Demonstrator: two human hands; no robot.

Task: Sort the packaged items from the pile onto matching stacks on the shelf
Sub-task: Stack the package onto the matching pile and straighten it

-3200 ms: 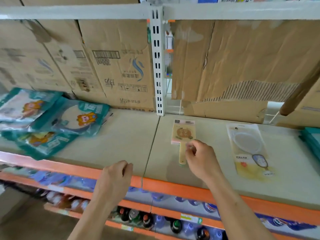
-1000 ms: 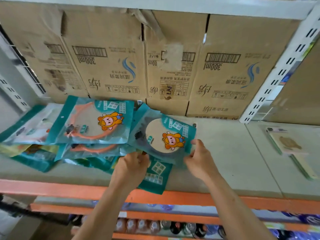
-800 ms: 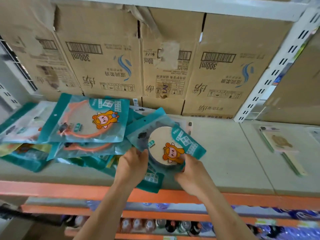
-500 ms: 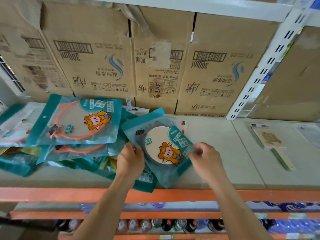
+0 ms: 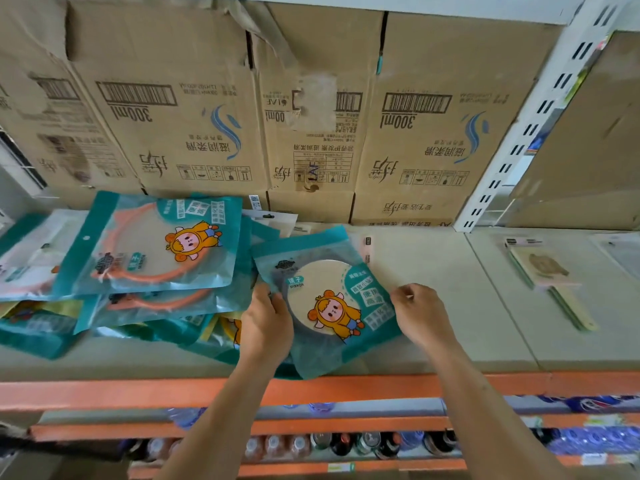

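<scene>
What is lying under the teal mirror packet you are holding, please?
Under the mirror packet a pink-edged package peeks out; more teal packets sit beneath its left side. The rest is covered.

Teal mirror packet lies tilted beside the overlapping teal pile on the shelf.

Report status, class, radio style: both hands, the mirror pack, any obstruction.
Left hand gripping mirror pack, left edge. Right hand pinching right edge. Pack overlaps teal pile. Shelf rightward unobstructed.
</scene>
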